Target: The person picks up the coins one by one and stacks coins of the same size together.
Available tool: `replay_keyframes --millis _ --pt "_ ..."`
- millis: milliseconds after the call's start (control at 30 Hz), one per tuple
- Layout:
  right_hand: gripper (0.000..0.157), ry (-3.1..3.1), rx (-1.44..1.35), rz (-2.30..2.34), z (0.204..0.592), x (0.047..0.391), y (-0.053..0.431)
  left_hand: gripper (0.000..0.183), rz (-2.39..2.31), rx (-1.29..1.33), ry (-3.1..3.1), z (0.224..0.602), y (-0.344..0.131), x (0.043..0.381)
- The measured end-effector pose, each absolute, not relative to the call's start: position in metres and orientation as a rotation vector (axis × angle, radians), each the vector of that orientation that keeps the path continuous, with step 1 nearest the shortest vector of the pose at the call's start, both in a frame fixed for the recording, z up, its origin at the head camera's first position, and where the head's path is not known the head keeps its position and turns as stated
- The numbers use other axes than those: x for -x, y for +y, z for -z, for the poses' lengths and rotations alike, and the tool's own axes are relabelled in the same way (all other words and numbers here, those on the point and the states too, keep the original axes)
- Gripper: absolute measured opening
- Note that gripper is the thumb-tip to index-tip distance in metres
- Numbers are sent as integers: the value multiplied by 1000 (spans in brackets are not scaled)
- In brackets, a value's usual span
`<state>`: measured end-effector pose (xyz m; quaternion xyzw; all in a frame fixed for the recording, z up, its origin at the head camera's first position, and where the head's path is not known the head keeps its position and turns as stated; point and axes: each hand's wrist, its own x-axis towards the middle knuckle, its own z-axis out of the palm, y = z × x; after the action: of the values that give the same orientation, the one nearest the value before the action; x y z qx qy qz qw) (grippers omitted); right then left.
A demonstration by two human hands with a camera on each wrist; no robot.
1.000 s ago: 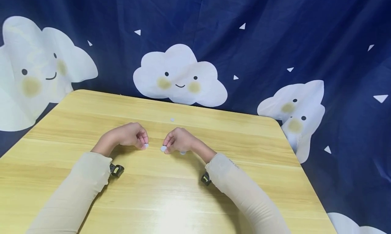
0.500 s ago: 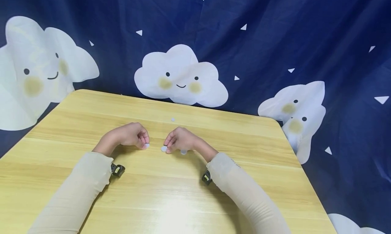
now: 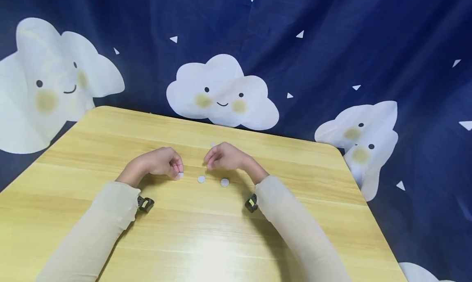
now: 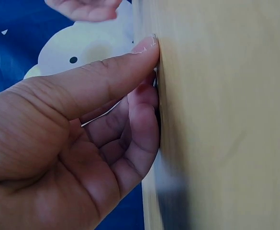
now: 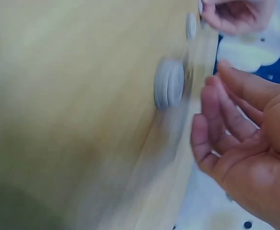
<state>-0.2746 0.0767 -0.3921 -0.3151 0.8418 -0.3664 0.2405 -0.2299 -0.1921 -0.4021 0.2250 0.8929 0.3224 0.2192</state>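
Observation:
My left hand (image 3: 162, 161) is low on the table, its thumb and fingertips pinching a small white disc (image 3: 181, 175). The left wrist view shows its thumb (image 4: 116, 74) and curled fingers against the tabletop, with the disc largely hidden. To the right lie a single white disc (image 3: 200, 179) and a short stack of discs (image 5: 169, 84), whose layers show from the side in the right wrist view. Just behind them, my right hand (image 3: 228, 156) is raised off the table with loosely bent fingers and nothing between them.
Another small white disc (image 3: 212, 144) lies farther back, partly behind the right fingertips. The wooden table (image 3: 177, 233) ends at a dark blue curtain (image 3: 147, 69) with cloud prints. A wrist camera (image 3: 145, 204) hangs under the left sleeve.
My right hand has let go of the single white disc and moved up and back, leaving it on the table. The left hand stays at its disc. The head view has shifted slightly.

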Motion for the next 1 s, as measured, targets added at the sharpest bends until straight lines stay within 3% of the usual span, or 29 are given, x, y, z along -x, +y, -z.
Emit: replay_keyframes --millis 367,1000 --pt "15 2618 665 1074 397 317 84 10 -890 -616 2475 404 -192 229" --pt "17 2600 310 1082 416 338 72 11 -888 -609 2482 404 -192 230"
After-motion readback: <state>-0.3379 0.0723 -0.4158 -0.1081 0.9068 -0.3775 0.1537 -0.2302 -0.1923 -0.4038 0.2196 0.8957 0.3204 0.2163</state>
